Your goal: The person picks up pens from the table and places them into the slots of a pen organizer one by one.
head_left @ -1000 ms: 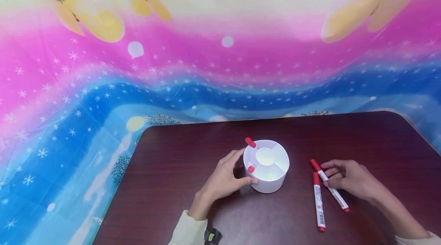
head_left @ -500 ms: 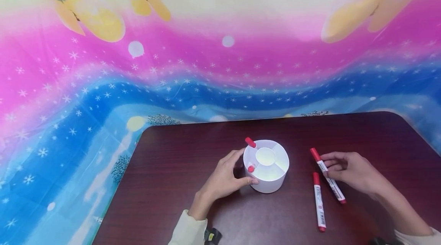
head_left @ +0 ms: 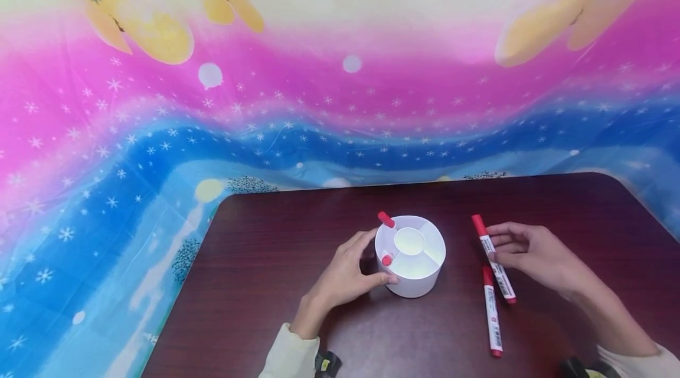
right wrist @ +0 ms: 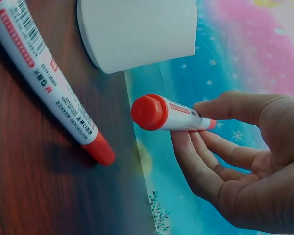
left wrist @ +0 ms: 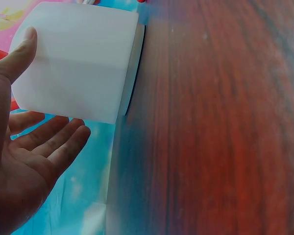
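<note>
A round white desk organizer (head_left: 417, 284) with several compartments stands on the table. My left hand (head_left: 345, 274) holds its left side, the thumb on the near wall and the fingers round the back. Two red-capped markers (head_left: 386, 220) lean in its left compartments. To the right, my right hand (head_left: 544, 257) pinches a white whiteboard marker (right wrist: 179, 115) with red ends between thumb and fingers, raised off the table in the right wrist view. A second whiteboard marker (head_left: 493, 322) lies on the table just below it.
The dark red-brown table (head_left: 265, 248) has rounded far corners. Behind and left of it hangs a colourful cloth (head_left: 297, 100) with snowflakes. Dark wrist straps (head_left: 328, 364) show at both cuffs.
My right hand has lifted the whiteboard marker and moved it up and left, toward the organizer. My left hand and the organizer have stayed in place.
</note>
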A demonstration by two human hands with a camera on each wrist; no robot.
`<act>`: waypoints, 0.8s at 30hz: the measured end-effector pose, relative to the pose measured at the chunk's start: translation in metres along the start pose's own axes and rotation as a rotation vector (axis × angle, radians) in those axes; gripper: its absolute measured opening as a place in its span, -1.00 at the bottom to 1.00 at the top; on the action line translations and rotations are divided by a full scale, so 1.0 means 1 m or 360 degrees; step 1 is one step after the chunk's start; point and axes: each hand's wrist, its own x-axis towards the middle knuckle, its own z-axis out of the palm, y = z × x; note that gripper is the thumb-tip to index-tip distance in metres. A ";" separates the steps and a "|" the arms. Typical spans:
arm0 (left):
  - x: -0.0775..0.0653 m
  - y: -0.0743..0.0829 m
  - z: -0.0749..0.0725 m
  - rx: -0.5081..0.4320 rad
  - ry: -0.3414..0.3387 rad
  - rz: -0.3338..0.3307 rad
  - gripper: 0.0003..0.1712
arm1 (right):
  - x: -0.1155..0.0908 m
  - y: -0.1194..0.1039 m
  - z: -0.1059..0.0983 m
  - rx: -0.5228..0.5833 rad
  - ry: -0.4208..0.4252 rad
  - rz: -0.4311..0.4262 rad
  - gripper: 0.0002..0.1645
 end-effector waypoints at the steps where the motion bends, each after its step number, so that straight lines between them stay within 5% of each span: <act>1: 0.000 0.000 0.000 0.0001 0.0000 -0.0001 0.12 | 0.001 -0.002 0.000 0.0014 0.0002 -0.0008 -0.35; 24: 0.001 -0.002 0.001 0.0004 0.0001 0.0020 0.12 | 0.014 -0.040 0.018 0.0262 -0.0018 -0.0063 -0.24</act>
